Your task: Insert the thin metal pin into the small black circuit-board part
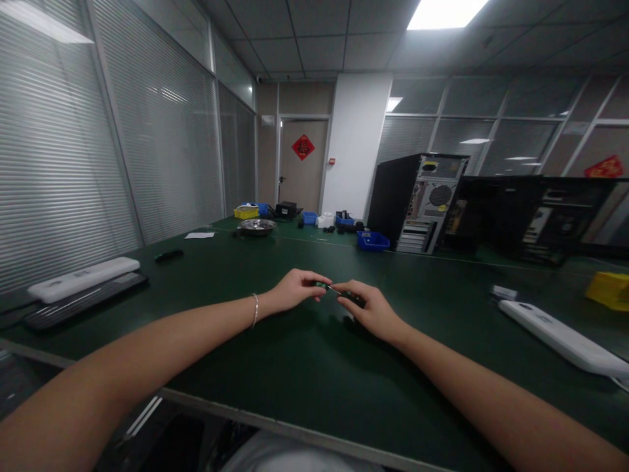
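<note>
My left hand (293, 290), with a thin bracelet at the wrist, pinches a small green piece (322, 284) that looks like a bit of circuit board; most of it is hidden by the fingers. In my right hand (373, 309) is a slim tool with a dark handle and a thin metal shaft, which looks like a screwdriver (335, 289). Its shaft points left and its tip meets or nearly meets the green piece. Both hands are close together, just above the middle of the dark green table (314, 367).
White power strips (560, 334) lie at both sides, the left one by a dark keyboard-like slab (88, 300). Farther back are a metal bowl (256, 227), a blue bin (372, 241), a computer tower (417, 203) and a yellow bin (608, 290). A dark object (169, 255) lies at left.
</note>
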Available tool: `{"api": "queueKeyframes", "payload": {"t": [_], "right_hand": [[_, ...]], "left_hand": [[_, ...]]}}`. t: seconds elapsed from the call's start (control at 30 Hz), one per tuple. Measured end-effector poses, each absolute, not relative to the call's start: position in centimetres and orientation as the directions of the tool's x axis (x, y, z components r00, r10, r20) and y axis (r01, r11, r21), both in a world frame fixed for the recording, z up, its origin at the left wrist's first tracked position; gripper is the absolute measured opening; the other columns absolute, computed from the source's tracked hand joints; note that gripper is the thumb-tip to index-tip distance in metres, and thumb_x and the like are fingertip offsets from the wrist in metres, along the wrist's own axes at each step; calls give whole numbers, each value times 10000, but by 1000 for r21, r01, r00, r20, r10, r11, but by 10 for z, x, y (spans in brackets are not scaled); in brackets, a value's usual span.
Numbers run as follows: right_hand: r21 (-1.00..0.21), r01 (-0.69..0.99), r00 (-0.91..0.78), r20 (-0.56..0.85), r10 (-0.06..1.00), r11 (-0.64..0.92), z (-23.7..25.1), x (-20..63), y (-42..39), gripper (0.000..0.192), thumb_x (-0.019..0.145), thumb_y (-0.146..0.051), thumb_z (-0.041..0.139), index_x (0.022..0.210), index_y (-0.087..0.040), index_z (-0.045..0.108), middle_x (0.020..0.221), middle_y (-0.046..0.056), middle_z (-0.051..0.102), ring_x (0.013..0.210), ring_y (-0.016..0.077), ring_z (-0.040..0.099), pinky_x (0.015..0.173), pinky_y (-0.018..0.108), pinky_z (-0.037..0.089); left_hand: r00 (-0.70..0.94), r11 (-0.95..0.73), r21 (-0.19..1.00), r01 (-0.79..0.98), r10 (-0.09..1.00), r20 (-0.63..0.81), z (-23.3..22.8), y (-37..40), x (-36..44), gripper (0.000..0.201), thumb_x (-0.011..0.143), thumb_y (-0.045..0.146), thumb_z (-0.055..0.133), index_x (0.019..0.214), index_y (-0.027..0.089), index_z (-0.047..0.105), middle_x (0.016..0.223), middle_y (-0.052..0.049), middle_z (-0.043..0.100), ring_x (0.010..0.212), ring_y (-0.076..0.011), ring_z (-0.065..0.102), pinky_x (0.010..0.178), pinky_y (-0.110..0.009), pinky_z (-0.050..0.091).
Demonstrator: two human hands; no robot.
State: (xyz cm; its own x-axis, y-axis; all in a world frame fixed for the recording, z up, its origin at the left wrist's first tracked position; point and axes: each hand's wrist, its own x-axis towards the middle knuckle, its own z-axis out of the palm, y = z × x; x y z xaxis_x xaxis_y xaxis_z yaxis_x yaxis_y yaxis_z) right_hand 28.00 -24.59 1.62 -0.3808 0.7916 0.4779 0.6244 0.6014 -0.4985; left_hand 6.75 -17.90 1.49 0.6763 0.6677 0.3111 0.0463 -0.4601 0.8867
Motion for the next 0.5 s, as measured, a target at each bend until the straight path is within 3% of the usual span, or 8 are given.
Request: {"api": "queueKeyframes", "payload": {"t": [0.27, 0.5], "right_hand": [[-554, 571, -393, 463, 795, 605, 18, 279, -247, 223, 865, -264, 541, 1053, -191, 636, 967, 55, 670, 822, 190, 601, 720, 298, 459], [-614, 524, -415, 421, 806, 590, 18, 282, -249, 204, 870, -290, 544, 1000, -163, 639, 895, 50, 655, 717, 158, 582, 642, 265, 457]], "left_hand": [[703, -237, 966, -101, 671, 238, 15, -178, 69, 273, 798, 235, 616, 1041, 124, 672, 939, -104, 677, 799, -171, 607, 799, -343, 467], [731, -158, 983, -91, 660, 174, 14, -178, 68, 262, 792, 218, 622, 1026, 113, 678, 903, -103, 682, 773, -164, 606, 787, -324, 455]]}}
